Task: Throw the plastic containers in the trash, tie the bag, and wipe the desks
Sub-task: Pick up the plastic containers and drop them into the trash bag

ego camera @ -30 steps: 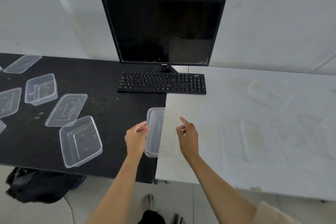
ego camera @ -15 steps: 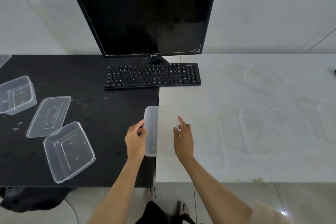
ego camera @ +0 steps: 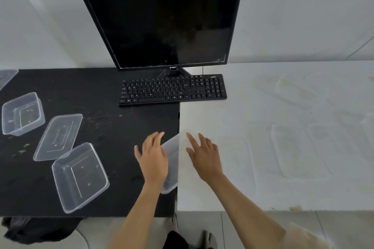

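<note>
Two hands are laid on a clear container (ego camera: 172, 168) straddling the desk seam: left hand (ego camera: 153, 157) spread flat over it, right hand (ego camera: 204, 153) spread, seemingly touching it

Pretty tight around the seam where the two desks meet

Monitor (ego camera: 162, 22) and keyboard (ego camera: 172, 90) block the back edge at the seam; three clear containers (ego camera: 81, 176) crowd the black desk (ego camera: 113, 127) toward its left and front edge. Open strip between them and the seam; the white desk's (ego camera: 303, 198) front edge looks passable.
</note>
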